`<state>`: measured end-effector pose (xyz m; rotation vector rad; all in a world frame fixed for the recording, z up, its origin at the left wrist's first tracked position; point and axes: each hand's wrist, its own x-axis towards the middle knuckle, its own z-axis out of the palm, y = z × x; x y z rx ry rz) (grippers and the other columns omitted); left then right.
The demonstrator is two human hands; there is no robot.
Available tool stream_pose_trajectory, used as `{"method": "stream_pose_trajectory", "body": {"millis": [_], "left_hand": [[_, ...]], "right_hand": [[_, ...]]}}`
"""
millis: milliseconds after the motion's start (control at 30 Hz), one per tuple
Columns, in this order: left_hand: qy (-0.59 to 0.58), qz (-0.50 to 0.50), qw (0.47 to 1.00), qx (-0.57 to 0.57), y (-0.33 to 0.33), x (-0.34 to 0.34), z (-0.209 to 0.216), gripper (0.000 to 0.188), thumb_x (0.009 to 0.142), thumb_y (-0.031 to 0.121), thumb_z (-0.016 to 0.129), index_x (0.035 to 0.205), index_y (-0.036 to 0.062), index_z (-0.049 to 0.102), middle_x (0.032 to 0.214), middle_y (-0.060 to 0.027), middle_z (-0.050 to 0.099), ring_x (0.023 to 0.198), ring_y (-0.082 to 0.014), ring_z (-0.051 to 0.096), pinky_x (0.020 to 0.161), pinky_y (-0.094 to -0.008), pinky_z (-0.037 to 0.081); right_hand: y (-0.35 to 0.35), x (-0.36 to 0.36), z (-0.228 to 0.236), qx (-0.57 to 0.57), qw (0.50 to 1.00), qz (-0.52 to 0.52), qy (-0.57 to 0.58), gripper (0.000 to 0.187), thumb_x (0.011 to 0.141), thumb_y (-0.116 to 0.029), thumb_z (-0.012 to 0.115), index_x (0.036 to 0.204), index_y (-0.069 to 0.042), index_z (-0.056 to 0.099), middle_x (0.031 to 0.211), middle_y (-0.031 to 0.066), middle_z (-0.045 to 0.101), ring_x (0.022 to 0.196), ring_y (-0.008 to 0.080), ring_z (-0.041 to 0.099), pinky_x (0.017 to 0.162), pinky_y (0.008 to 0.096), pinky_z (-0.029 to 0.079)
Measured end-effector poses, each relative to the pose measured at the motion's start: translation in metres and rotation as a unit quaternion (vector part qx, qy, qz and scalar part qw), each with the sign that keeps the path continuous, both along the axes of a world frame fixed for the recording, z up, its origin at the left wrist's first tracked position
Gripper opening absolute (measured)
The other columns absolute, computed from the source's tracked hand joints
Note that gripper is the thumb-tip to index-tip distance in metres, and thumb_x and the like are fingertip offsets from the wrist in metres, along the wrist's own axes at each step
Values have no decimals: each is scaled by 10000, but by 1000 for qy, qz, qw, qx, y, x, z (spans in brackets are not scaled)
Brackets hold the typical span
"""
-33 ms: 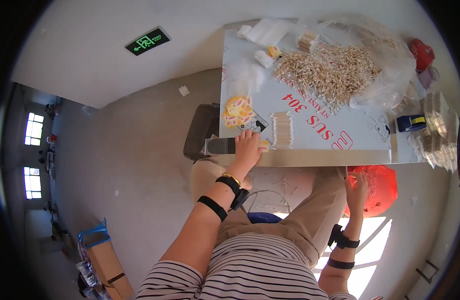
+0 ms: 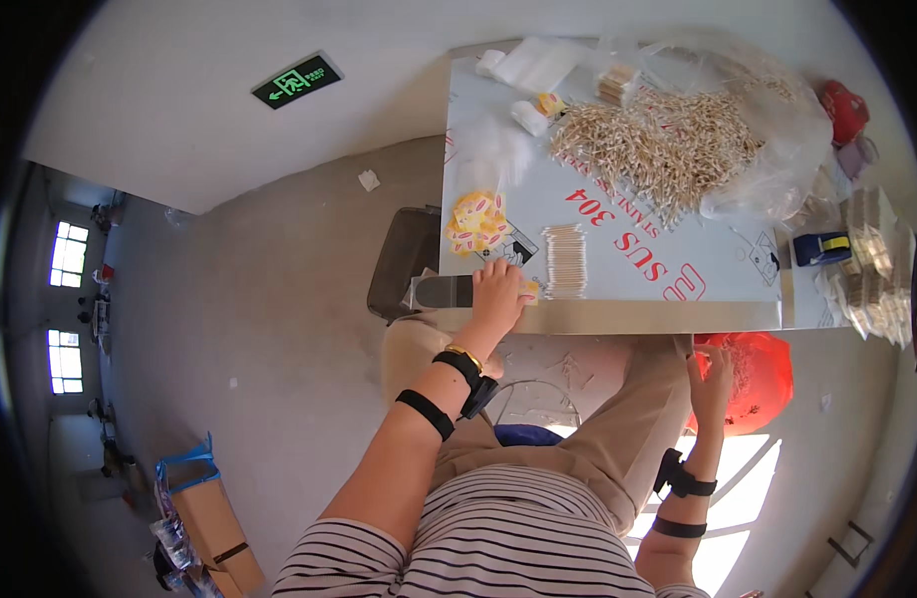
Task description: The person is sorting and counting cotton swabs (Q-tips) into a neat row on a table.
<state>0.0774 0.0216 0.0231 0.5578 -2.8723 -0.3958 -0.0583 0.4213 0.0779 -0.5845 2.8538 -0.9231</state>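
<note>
At the table's front edge, my left hand (image 2: 496, 296) lies over a dark flat strip (image 2: 444, 291) with a rounded end. Its fingers are close together, and a small yellow card (image 2: 529, 290) shows at their right side, apparently held by them. Just right of it is a neat row of cotton swabs (image 2: 565, 261). Yellow-and-white cards (image 2: 477, 222) lie piled beyond the hand. Below the table edge, my right hand (image 2: 714, 377) is raised beside a red plastic bag (image 2: 758, 384), its fingers curled together. Whatever it may hold is too small to make out.
A large heap of loose swabs (image 2: 668, 145) spills from a clear bag (image 2: 777, 164) at the back. Clear sachets (image 2: 493, 154) lie at back left. A blue tape dispenser (image 2: 820, 248) stands by stacked swab packs (image 2: 870, 264). A dark bin (image 2: 404, 261) is left of the table.
</note>
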Motion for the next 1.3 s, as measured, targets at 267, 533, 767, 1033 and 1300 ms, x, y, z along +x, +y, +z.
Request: {"method": "stream_pose_trajectory", "body": {"millis": [267,533,767,1033,1300], "left_hand": [[-26,1,999,40,-4,7,-13,372,795,305,855,1051,168,622,1103,-41,576,1099,-267,535,922,-432,373],[96,101,989,40,-33,-8,-18,363,809,269,847,1059,153,611,1094,-63,583,1084,-291,545,906,-448,387],[187,174,967,-2,-43,-39,-9,356,804,60,687,1130,79,544,1101,-105,575,1085,-326,548,917,-488,386],[218,-8,959,179,10,-60,-24,489,864,16,641,1332,27,501,1281,-185,568,1222,-401,521,1060,-512,396],[149,40,985,73,0,-82,-47,453,894,72,621,1337,50,528,1334,-145,576,1272,-356,518,1119,-495,361]], "right_hand": [[-19,3,0,-24,999,18,-36,196,917,-106,706,1103,-45,686,1067,141,654,1034,324,634,920,445,500],[-43,7,9,-31,998,46,-35,185,890,-84,732,1065,-33,700,996,139,694,959,301,679,856,425,531],[-63,7,7,-44,997,60,-36,215,873,-88,746,1078,-40,703,1038,142,690,947,307,693,842,439,541],[-163,-40,-8,-95,988,106,-59,362,891,-152,735,1232,-44,676,1180,154,666,1117,347,620,970,457,501],[-255,-139,-79,-79,987,140,30,482,882,-165,741,1341,-57,639,1365,176,608,1203,402,596,1034,483,505]]}}
